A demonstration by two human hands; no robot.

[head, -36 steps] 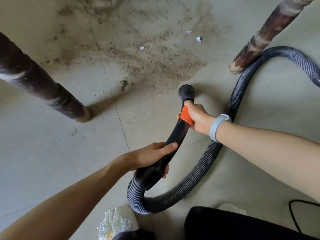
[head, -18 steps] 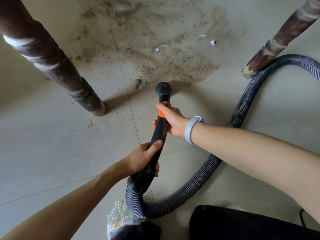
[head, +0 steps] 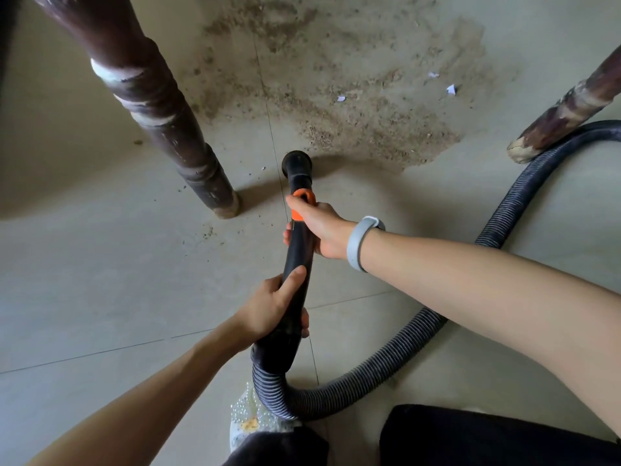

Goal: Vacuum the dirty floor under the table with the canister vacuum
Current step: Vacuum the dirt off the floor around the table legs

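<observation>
A grey wristband [head: 359, 243] sits just right of centre. At six o'clock a beaded shoe [head: 250, 420] shows beside dark trousers [head: 487, 438]. Three white paper scraps [head: 451, 89] lie toward one o'clock.

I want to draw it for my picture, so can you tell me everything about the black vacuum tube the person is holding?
The vacuum tube is a curved black pipe, plastic by its look, with an orange piece near the front and a round flared nozzle at the tip, at the near edge of the dirt patch. The right hand grips it by the orange piece; the left hand grips it lower down. Its back end joins a ribbed grey hose looping over the floor.
</observation>
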